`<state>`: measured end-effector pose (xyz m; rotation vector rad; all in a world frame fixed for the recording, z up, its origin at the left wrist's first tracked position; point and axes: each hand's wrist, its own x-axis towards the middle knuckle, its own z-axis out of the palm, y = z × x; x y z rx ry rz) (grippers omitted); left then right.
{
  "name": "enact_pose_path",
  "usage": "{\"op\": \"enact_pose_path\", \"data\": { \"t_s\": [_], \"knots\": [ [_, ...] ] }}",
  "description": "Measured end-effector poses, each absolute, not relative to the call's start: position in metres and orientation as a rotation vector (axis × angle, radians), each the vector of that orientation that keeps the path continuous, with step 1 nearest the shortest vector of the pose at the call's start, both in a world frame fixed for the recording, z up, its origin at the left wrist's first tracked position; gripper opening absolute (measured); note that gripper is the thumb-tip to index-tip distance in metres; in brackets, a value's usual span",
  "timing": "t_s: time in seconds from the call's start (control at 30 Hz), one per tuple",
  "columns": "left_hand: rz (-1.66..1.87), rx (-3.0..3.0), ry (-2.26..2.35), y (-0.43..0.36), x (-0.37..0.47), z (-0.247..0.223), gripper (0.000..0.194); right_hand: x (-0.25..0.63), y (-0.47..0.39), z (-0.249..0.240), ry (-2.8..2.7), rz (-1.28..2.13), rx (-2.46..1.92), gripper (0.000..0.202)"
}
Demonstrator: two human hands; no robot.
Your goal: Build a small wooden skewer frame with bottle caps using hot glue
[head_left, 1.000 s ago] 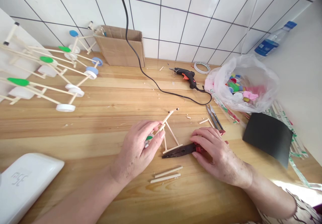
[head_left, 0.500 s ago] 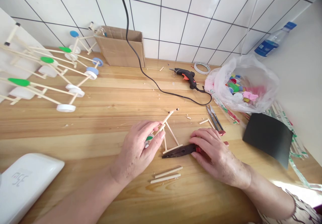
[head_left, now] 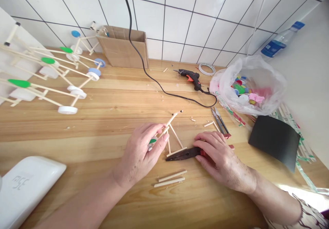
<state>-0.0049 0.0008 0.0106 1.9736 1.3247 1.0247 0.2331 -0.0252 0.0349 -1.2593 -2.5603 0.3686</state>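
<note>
Between thumb and fingers, my left hand (head_left: 144, 152) grips a small frame of pale wooden sticks (head_left: 176, 136) near the middle of the table. Part of the frame, with a green piece (head_left: 153, 141), shows beneath that hand. My right hand (head_left: 218, 158) is closed on the red handles of the dark long-nose pliers (head_left: 183, 154). Their jaws lie beside the frame's lower stick, pointing left; whether they touch it I cannot tell. Two loose sticks (head_left: 169, 182) lie nearer to me, below the pliers.
Scissors (head_left: 220, 121), a black glue gun (head_left: 190, 78) with its cable and a tape roll (head_left: 206, 69) lie behind. A plastic bag (head_left: 221, 85) and black sheet (head_left: 273, 141) are right; stick models (head_left: 77, 92), a cardboard box (head_left: 123, 52) and a white device (head_left: 33, 188) left.
</note>
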Motion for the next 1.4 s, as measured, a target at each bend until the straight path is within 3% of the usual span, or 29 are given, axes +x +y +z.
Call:
{"op": "enact_pose_path", "data": {
  "t_s": [1.4],
  "knots": [
    [1.018, 1.952, 1.336, 0.0005, -0.0053, 0.0096, 0.02, 0.2324, -0.0275, 0.0319, -2.606, 0.256, -1.244, 0.026]
  ]
}}
